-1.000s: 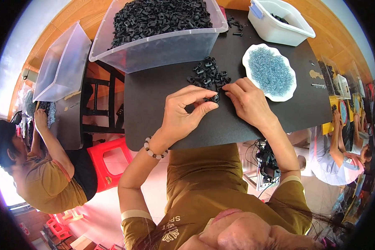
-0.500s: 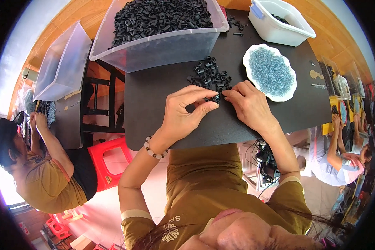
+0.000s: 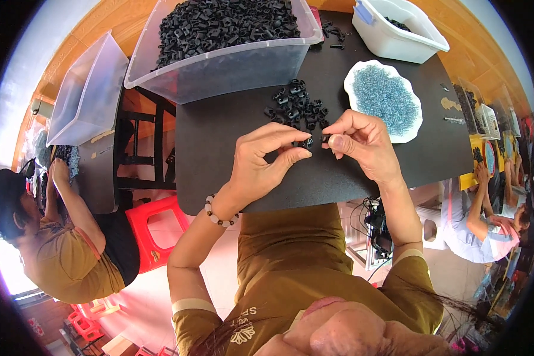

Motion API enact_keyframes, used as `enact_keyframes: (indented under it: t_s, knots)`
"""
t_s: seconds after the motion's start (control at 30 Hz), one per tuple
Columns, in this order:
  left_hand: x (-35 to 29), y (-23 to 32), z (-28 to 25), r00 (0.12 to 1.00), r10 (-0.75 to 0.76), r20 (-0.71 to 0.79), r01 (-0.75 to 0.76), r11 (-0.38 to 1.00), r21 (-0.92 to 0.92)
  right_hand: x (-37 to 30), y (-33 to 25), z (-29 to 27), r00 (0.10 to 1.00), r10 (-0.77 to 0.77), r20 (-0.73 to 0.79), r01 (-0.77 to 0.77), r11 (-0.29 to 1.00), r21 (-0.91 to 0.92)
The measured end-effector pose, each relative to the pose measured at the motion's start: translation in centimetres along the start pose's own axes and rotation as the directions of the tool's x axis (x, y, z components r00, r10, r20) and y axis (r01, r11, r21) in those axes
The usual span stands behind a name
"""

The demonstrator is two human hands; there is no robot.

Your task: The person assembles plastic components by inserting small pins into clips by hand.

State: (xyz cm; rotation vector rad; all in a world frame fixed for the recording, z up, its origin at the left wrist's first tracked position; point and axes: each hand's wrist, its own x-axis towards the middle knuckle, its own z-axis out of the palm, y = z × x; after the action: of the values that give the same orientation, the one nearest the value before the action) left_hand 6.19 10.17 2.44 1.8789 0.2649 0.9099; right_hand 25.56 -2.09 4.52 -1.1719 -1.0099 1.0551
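Between thumb and forefinger, my left hand [image 3: 266,155] pinches a small black plastic part [image 3: 306,143] with a round opening facing right. Just to its right, my right hand [image 3: 365,145] pinches a smaller dark piece [image 3: 326,138]; its exact kind is too small to tell. A narrow gap separates the two pieces. Beyond my fingertips lies a loose pile of black plastic parts [image 3: 296,104] on the dark table [image 3: 231,127]. Past my right hand stands a white scalloped dish [image 3: 349,89] holding many small, clear bluish springs [image 3: 384,98].
A large clear bin [image 3: 231,71] heaped with black parts stands at the back left. At the back right sits a white tub [image 3: 397,44]. A red stool [image 3: 160,231] is left of the table. Co-workers sit at tables on the left [image 3: 65,249] and right [image 3: 474,228].
My right hand has lifted and turned away from beside the pile, now pinching a small dark piece. My left hand keeps its black part in nearly the same place.
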Motion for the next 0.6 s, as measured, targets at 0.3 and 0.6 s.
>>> enact_keyframes:
  t_s: [0.3, 0.6]
  knots:
    - [0.0, 0.1, 0.1, 0.994, 0.111, 0.018, -0.112, 0.989, 0.096, 0.5, 0.4, 0.2, 0.998, 0.055, 0.027, -0.056, 0.998, 0.032]
    - [-0.1, -0.2, 0.2, 0.990, 0.143, 0.008, -0.143, 0.981, 0.129, 0.6, 0.9, 0.1, 0.997, -0.006, 0.076, 0.007, 1.000, -0.004]
